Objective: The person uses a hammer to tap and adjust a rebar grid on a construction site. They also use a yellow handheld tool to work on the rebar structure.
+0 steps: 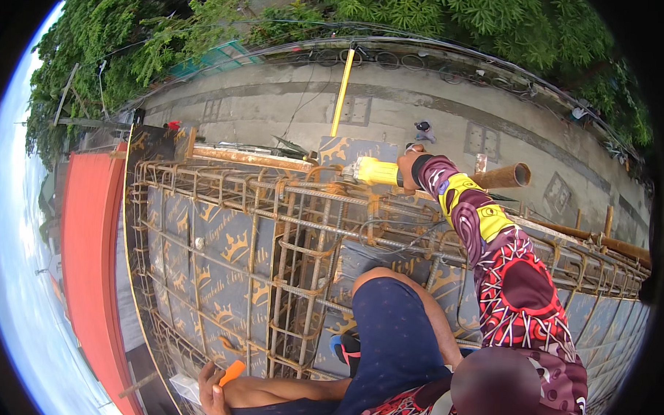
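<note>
My right arm, in a patterned sleeve, reaches out over the top of a rebar cage [331,226]. At its end my right hand [409,168] is closed round a yellow power tool [378,172] with a pale grey head, which looks like an angle grinder. The tool's head is close to the rusty upper bars; I cannot tell whether it touches them. At the lower left, beside my bare leg [289,391], my left hand [212,393] has its fingers curled at an orange, handle-like object [232,372]. The rest of that object is hidden.
Dark printed formwork panels [224,258] line the cage. A rusty pipe [505,176] juts out right of the tool; a long yellow strip [342,94] extends beyond it. Far below, a person [424,132] is on the paved street [277,99]. A red roof [92,265] lies left.
</note>
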`<state>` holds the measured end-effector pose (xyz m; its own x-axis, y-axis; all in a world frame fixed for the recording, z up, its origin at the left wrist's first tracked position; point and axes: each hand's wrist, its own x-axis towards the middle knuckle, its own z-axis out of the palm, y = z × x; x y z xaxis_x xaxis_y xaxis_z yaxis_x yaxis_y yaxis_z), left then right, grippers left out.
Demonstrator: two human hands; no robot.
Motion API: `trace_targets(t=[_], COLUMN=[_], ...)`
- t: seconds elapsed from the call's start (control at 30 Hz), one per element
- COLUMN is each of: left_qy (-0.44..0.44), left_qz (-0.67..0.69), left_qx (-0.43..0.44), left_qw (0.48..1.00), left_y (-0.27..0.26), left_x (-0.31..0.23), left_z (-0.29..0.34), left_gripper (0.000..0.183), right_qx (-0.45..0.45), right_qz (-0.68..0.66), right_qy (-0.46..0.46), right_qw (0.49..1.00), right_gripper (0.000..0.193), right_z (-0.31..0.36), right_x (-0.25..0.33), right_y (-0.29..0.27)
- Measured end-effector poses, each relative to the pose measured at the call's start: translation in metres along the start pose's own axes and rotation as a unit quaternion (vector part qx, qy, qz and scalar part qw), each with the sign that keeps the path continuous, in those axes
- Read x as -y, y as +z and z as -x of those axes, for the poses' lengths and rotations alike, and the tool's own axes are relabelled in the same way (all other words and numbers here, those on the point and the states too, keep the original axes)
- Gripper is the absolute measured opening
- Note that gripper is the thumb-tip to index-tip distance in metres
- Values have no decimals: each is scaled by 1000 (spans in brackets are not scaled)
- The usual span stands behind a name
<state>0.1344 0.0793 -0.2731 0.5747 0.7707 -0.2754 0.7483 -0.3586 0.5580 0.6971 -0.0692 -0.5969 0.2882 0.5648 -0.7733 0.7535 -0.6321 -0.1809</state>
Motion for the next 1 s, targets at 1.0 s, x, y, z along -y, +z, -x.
trace_targets(t=[1.0], left_qy=[-24], left_qz=[31], left_qx=[5], left_qw=[999], left_y=[-4], left_x=[12], left_z=[3], left_gripper=[67], right_qx=[-22], right_qz=[-30], right_qy=[-11], right_qw=[999], right_gripper=[51], right_z=[-2], right_x=[5], right_y=[-4])
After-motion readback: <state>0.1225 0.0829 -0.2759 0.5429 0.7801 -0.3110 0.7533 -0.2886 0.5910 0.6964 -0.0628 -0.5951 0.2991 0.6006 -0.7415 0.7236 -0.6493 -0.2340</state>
